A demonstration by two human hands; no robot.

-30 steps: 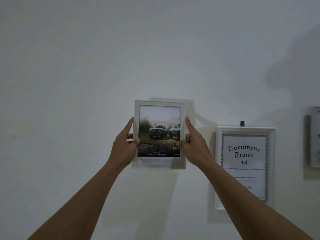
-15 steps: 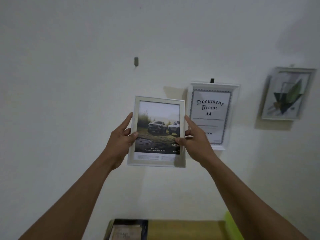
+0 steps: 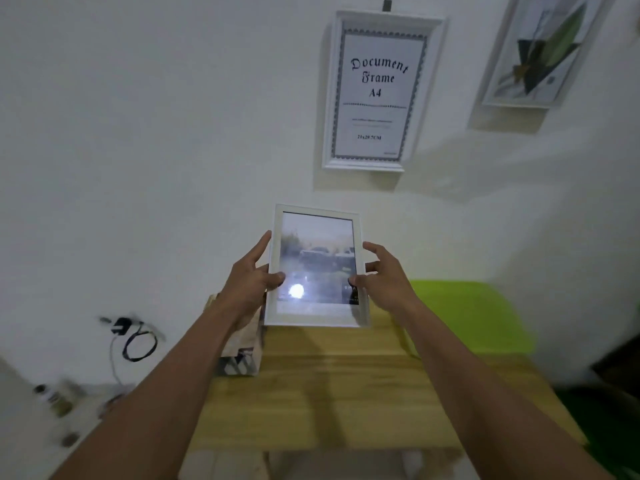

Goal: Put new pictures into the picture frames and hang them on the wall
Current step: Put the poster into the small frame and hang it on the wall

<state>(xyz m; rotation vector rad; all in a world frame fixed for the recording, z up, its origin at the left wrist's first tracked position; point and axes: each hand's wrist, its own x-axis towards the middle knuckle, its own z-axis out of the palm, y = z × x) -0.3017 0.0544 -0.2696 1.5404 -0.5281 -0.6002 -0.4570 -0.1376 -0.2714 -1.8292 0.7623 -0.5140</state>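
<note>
Pale wood grain runs across the light wooden desk (image 3: 346,393), which fills the lower middle of the view and over which two bare forearms are stretched. Above the desk's far edge a small white rectangular picture frame (image 3: 317,268) is held upright but tipped slightly back, its glass catching a bright round glare over a blurred picture of what looks like two vehicles. The frame's left side is gripped by the left hand (image 3: 251,282), thumb laid on the front and fingers behind. Its right side is clasped by the right hand (image 3: 384,275), thumb pressed on the glass near the lower right corner and fingers spread along the edge. At the desk's far left corner a patterned stack of paper or card (image 3: 242,355) is seen, partly hidden by the left wrist. A bright green plastic seat (image 3: 467,317) is set just beyond the far right corner. On the white wall (image 3: 138,133) behind, a larger white frame lettered "Document Frame A4" (image 3: 379,91) is hung, and to its right a white frame with an abstract green and black print (image 3: 540,53). A black cable (image 3: 138,341) is looped low on the left.
</note>
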